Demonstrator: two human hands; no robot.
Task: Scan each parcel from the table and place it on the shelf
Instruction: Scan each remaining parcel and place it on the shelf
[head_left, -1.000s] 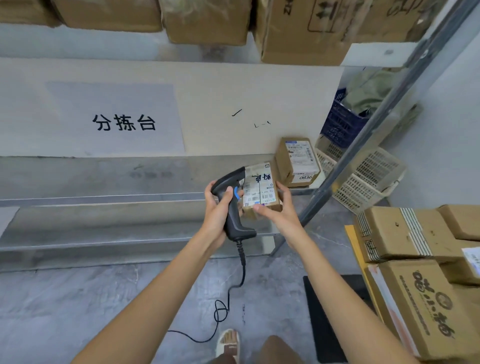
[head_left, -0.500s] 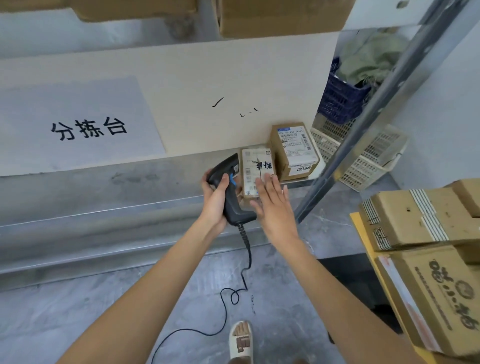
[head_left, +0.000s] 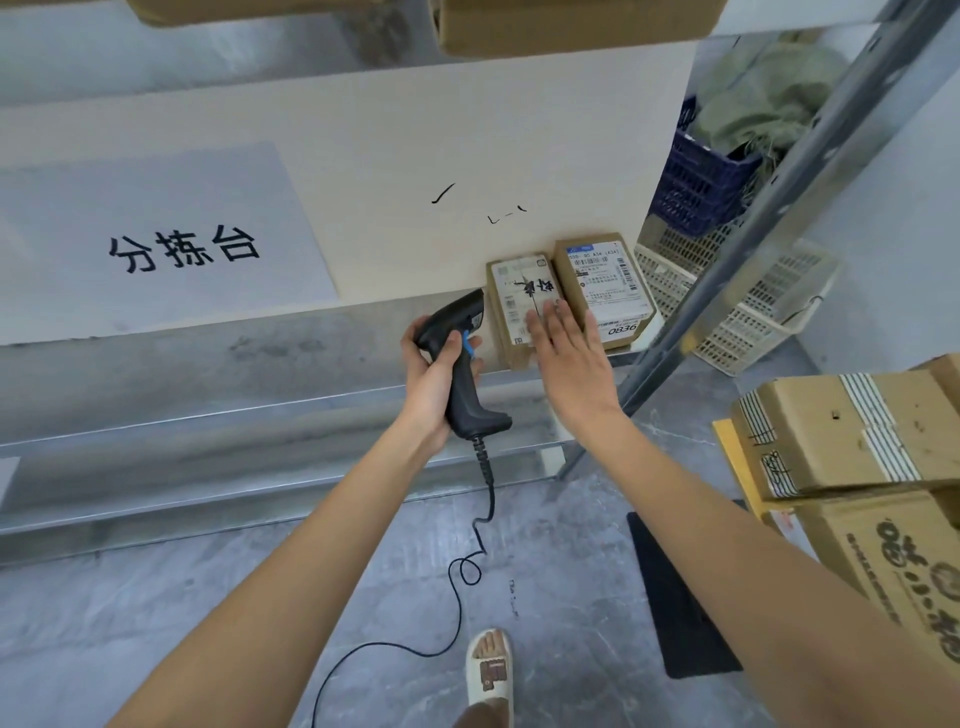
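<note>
Since 1 second ago, the parcel (head_left: 522, 306) has been let go by the right hand (head_left: 569, 364) and set on the shelf (head_left: 260, 374). Nearest, a sandalled foot (head_left: 488, 670) is seen on the floor. Higher up, the scanner (head_left: 460, 364) is gripped by the left hand (head_left: 431, 384), fingers curled round its handle. The right hand's straight, slightly spread fingers (head_left: 550, 327) are laid on the parcel, which stands against a 2nd parcel (head_left: 602, 286). Behind, a sign (head_left: 156, 244) is fixed.
</note>
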